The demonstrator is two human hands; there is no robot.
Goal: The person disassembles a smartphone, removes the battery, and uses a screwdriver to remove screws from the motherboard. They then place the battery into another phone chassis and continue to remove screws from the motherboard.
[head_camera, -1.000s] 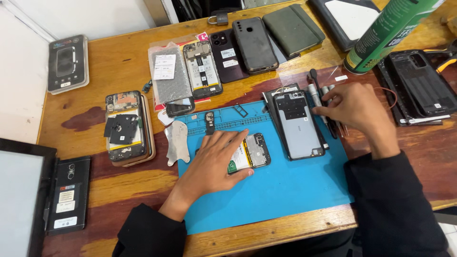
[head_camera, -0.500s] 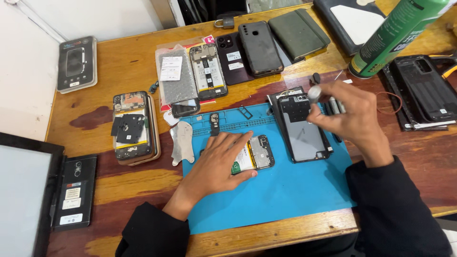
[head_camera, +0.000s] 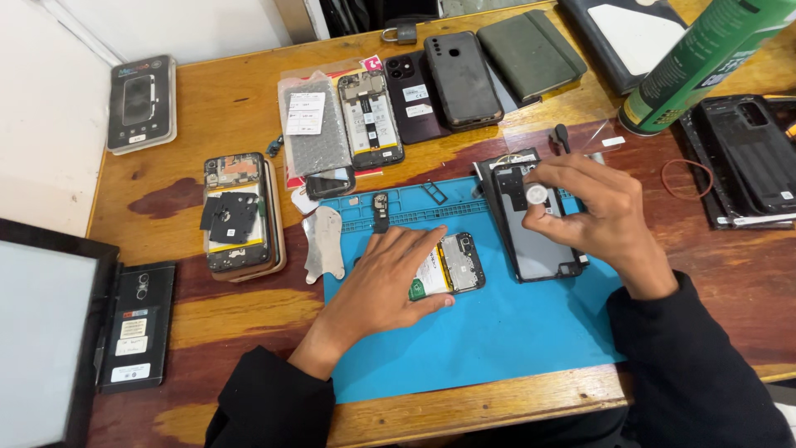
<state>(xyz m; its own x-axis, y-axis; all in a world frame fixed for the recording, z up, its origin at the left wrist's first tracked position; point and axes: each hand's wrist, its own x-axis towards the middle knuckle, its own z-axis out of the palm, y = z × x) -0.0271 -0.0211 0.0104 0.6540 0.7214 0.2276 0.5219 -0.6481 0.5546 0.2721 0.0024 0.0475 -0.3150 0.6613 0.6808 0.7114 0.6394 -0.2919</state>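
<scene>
The left hand point(head_camera: 390, 282) lies flat, fingers spread, on the opened phone point(head_camera: 448, 264) near the middle of the blue repair mat point(head_camera: 497, 332). The right hand point(head_camera: 593, 211) has lifted from the tool group at the mat's far edge and now pinches a screwdriver point(head_camera: 539, 196) by its round silver cap, over the grey back cover point(head_camera: 531, 224) just beside the phone. The driver is thus in hand, not yet at the phone. Open mat remains toward the near bench point(head_camera: 149, 124) edge. A green spray can point(head_camera: 696, 66) and a dark phone housing point(head_camera: 746, 158) crowd the right side.
</scene>
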